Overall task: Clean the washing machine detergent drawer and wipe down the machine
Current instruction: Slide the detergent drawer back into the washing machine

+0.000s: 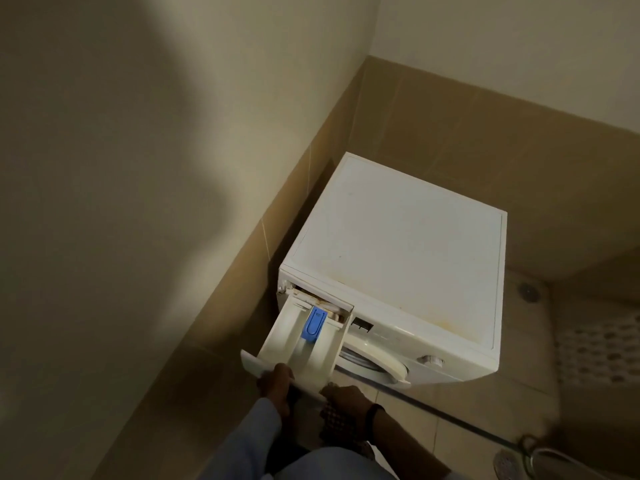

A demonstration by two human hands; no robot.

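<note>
I see the white plastic detergent drawer (298,344) pulled far out of the white front-loading washing machine (398,244). My left hand (275,384) grips its front panel, and my right hand (346,398) clutches a dark checked cloth (334,422) at the panel's right end.

White washing machine (398,244) standing in tiled corner, top panel showing yellowish stains. Detergent drawer (284,341) sticking far out of slot, blue insert (313,327) sitting in middle compartment. Left hand (275,382) gripping drawer's front panel; right hand (346,398) holding checkered cloth (334,424), touching panel's right end. Black band (374,415) circling right wrist. Round door (381,363) showing below drawer.
</note>
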